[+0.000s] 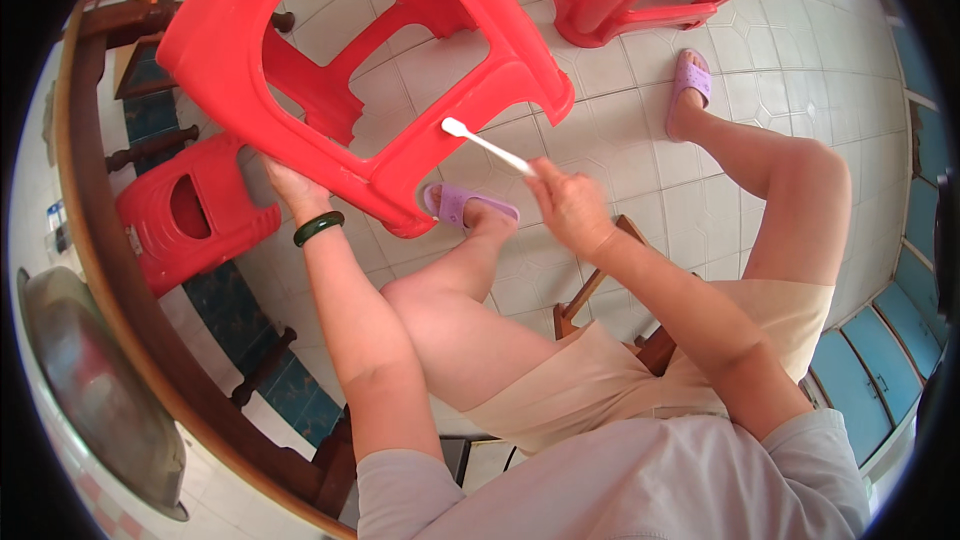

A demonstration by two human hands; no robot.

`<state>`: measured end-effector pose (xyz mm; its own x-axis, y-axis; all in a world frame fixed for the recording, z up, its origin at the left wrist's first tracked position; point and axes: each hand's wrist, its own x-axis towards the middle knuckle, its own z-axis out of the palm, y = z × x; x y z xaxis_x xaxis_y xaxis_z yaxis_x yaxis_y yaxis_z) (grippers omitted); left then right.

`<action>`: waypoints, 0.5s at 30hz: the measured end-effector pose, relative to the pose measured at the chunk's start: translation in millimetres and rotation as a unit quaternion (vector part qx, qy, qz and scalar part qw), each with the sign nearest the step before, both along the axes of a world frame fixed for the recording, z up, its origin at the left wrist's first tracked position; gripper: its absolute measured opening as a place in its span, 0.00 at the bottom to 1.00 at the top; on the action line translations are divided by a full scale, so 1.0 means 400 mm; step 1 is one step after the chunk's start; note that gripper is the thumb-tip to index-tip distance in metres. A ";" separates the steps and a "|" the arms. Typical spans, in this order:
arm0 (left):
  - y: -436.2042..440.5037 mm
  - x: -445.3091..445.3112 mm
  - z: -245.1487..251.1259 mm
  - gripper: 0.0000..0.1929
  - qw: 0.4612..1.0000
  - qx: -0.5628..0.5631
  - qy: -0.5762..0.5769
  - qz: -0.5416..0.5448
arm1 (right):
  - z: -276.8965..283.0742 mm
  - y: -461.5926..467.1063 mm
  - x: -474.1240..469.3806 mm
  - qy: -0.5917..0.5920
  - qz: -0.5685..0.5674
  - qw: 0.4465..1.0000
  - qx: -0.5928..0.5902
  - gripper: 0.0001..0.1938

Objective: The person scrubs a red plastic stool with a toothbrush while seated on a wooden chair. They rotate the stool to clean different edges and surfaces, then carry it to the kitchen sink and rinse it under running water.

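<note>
A red plastic stool (442, 142) is held tilted in front of me, its open-framed side facing me. My left hand (294, 186), below a dark green bangle (319, 229), grips the stool's lower left edge; the fingers are partly hidden behind the plastic. In my right hand (571, 210) is the handle of a white toothbrush (491, 146). Its head lies over the stool's lower crossbar, close to the surface or touching it. Whether the bristles meet the plastic cannot be seen.
Another red stool (592, 7) stands at the upper right. A small red stool (195, 214) is at the left beside a wooden table edge (142, 345) with a metal tray (97, 390). My feet in purple slippers (691, 79) rest on the tiled floor (637, 157). Blue cabinets (855, 367) line the right.
</note>
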<state>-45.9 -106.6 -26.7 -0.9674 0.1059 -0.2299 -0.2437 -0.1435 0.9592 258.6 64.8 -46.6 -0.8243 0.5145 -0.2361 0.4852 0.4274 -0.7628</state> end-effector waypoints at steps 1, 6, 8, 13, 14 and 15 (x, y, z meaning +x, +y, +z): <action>0.004 -0.003 0.000 0.25 1.000 0.005 -0.003 0.001 | -0.006 0.012 -0.004 -0.001 -0.055 0.998 0.034 0.09; 0.014 -0.010 -0.005 0.29 1.000 0.016 0.013 -0.007 | -0.042 0.053 0.001 -0.015 -0.164 0.982 0.089 0.08; 0.013 -0.007 -0.003 0.29 1.000 0.015 0.005 -0.011 | -0.047 0.054 0.001 -0.045 -0.086 0.994 0.058 0.08; 0.016 -0.001 0.002 0.30 1.000 0.001 0.020 -0.002 | -0.033 0.066 -0.017 -0.004 -0.115 0.984 0.137 0.08; 0.019 -0.002 0.003 0.30 1.000 0.007 0.028 -0.009 | -0.029 0.076 -0.023 0.022 -0.175 0.975 0.132 0.08; 0.022 -0.002 0.003 0.30 0.999 0.009 0.034 -0.015 | -0.023 0.082 -0.025 -0.010 -0.148 0.985 0.093 0.08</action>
<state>-46.8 -98.0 -25.6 -0.9771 0.1390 -0.1609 -0.1818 -0.1541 0.9712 248.7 97.7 -55.6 -0.6274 0.7678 -0.1297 0.6237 0.3957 -0.6741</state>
